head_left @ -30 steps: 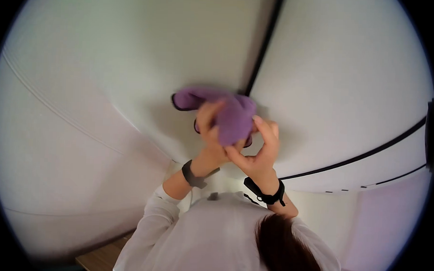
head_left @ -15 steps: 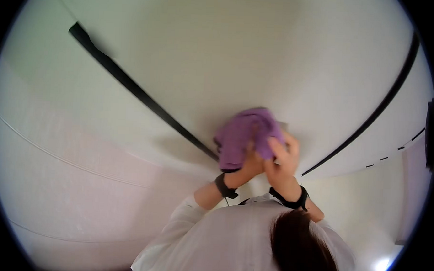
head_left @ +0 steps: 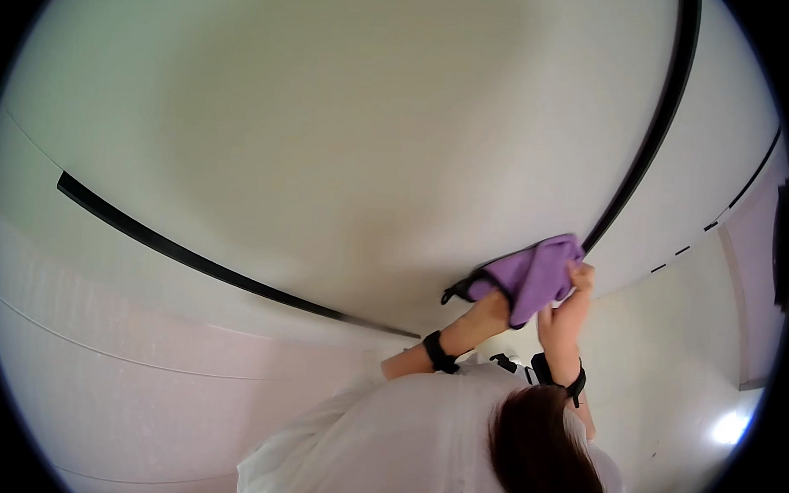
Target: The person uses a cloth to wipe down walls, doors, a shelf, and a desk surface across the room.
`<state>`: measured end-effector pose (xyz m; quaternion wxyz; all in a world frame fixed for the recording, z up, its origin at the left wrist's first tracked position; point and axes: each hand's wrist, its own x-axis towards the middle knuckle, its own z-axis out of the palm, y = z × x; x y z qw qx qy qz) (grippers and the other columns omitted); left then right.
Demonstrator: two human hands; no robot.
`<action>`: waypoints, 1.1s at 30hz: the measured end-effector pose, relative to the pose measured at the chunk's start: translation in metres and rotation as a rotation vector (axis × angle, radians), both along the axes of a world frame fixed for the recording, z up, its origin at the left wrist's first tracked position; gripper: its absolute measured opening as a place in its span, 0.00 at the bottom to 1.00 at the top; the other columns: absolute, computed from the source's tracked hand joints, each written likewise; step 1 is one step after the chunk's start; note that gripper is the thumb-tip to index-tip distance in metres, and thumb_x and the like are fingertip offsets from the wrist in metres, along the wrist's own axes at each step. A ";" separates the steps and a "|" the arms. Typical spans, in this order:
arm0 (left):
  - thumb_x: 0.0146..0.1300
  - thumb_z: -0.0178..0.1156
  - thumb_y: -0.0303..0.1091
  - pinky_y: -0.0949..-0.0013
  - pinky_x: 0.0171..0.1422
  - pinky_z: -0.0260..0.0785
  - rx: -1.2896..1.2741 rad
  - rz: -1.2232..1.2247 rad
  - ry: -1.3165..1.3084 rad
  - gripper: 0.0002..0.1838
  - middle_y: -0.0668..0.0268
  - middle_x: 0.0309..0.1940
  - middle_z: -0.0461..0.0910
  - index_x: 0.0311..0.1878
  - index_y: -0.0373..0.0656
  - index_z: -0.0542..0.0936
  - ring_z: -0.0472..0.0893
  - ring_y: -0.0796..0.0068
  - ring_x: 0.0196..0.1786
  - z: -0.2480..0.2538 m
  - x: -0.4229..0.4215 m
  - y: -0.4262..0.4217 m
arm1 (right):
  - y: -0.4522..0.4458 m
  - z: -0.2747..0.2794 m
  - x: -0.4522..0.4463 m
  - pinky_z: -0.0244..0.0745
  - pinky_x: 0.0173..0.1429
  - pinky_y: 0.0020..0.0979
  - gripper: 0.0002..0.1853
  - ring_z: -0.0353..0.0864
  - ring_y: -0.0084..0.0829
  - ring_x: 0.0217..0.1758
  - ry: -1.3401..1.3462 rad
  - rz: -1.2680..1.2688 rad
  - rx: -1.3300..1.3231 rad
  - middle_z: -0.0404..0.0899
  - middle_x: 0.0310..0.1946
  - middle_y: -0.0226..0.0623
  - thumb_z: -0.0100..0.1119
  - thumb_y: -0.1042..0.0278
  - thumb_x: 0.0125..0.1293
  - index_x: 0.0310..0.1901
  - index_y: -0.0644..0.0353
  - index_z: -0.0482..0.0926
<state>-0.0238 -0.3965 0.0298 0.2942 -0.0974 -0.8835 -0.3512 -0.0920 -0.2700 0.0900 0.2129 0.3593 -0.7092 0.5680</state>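
Note:
A purple cloth (head_left: 532,277) with dark edging and a small black loop at one corner is bunched between my two hands, in front of a large pale panel. My left hand (head_left: 494,311) reaches into it from below; the cloth covers its fingers, so their grip is hidden. At the cloth's right side, my right hand (head_left: 577,292) has its fingers curled closed on the fabric. Both wrists wear black bands.
A long black strip (head_left: 650,142) runs down the pale panel (head_left: 330,114) on the right, just above the cloth. Another black strip (head_left: 194,264) crosses at lower left. A bright light (head_left: 731,427) shows at lower right.
Both hands and the cloth have shifted right in view, close to the right black strip. The cloth now spreads wider, its dark edge and loop showing. The view has turned.

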 end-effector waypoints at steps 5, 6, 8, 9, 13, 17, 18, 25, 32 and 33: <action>0.65 0.53 0.33 0.66 0.52 0.71 0.755 0.022 -0.339 0.17 0.61 0.50 0.76 0.56 0.39 0.72 0.76 0.70 0.52 -0.070 0.043 -0.058 | -0.035 0.013 0.017 0.73 0.35 0.37 0.26 0.78 0.42 0.31 0.019 0.383 0.502 0.74 0.36 0.42 0.69 0.71 0.44 0.47 0.60 0.72; 0.65 0.53 0.33 0.66 0.50 0.72 0.664 0.147 -0.453 0.15 0.61 0.47 0.77 0.53 0.38 0.73 0.77 0.71 0.50 -0.027 0.055 -0.056 | -0.042 0.014 0.021 0.73 0.32 0.37 0.23 0.78 0.41 0.28 0.074 0.458 0.537 0.75 0.33 0.41 0.67 0.69 0.47 0.46 0.59 0.72; 0.64 0.53 0.36 0.65 0.50 0.71 0.484 0.406 -0.552 0.14 0.61 0.44 0.78 0.49 0.38 0.74 0.77 0.70 0.48 -0.007 0.083 -0.061 | -0.058 0.007 0.033 0.71 0.28 0.36 0.20 0.78 0.40 0.25 0.152 0.583 0.651 0.77 0.29 0.39 0.65 0.66 0.52 0.46 0.57 0.72; 0.63 0.53 0.38 0.64 0.51 0.70 0.401 0.558 -0.538 0.15 0.60 0.44 0.78 0.49 0.39 0.74 0.77 0.69 0.49 -0.029 0.100 -0.067 | -0.071 -0.001 0.045 0.71 0.27 0.36 0.19 0.78 0.40 0.25 0.171 0.634 0.729 0.77 0.28 0.39 0.63 0.65 0.54 0.47 0.56 0.72; 0.61 0.61 0.39 0.57 0.66 0.63 -0.396 0.931 -0.837 0.26 0.54 0.57 0.73 0.61 0.40 0.70 0.71 0.58 0.61 -0.052 0.149 -0.071 | -0.098 -0.015 0.068 0.70 0.24 0.34 0.19 0.78 0.37 0.23 0.207 0.862 0.759 0.78 0.24 0.35 0.59 0.59 0.61 0.52 0.52 0.72; 0.59 0.63 0.37 0.51 0.68 0.59 0.272 0.859 -0.068 0.29 0.56 0.58 0.72 0.63 0.40 0.68 0.70 0.55 0.62 -0.111 0.174 -0.064 | -0.093 0.012 0.065 0.69 0.25 0.32 0.22 0.76 0.34 0.22 0.404 0.839 0.478 0.77 0.24 0.31 0.58 0.58 0.63 0.58 0.52 0.70; 0.59 0.63 0.36 0.51 0.69 0.58 0.441 0.805 0.031 0.30 0.56 0.59 0.71 0.63 0.39 0.67 0.69 0.55 0.63 -0.096 0.167 -0.069 | -0.094 0.018 0.066 0.68 0.25 0.31 0.23 0.76 0.33 0.22 0.404 0.850 0.434 0.77 0.24 0.31 0.58 0.59 0.63 0.59 0.52 0.69; 0.65 0.56 0.28 0.63 0.61 0.63 -0.121 0.918 0.444 0.23 0.55 0.52 0.69 0.58 0.29 0.60 0.71 0.65 0.54 0.070 0.103 -0.071 | -0.065 0.057 0.032 0.68 0.29 0.36 0.22 0.75 0.37 0.24 0.237 0.854 0.259 0.75 0.22 0.33 0.62 0.64 0.57 0.55 0.52 0.75; 0.59 0.62 0.33 0.50 0.66 0.57 -0.366 0.871 0.451 0.27 0.48 0.57 0.70 0.59 0.31 0.68 0.70 0.47 0.59 0.068 0.050 -0.036 | -0.023 -0.092 -0.006 0.70 0.27 0.39 0.04 0.76 0.40 0.22 0.096 0.583 0.439 0.77 0.20 0.37 0.58 0.68 0.58 0.35 0.56 0.79; 0.58 0.63 0.34 0.48 0.66 0.58 -0.451 0.830 0.405 0.26 0.48 0.57 0.71 0.58 0.33 0.71 0.70 0.45 0.59 0.058 0.044 -0.031 | -0.018 -0.112 -0.006 0.70 0.27 0.39 0.04 0.76 0.41 0.21 0.062 0.589 0.456 0.77 0.19 0.37 0.58 0.68 0.59 0.34 0.56 0.80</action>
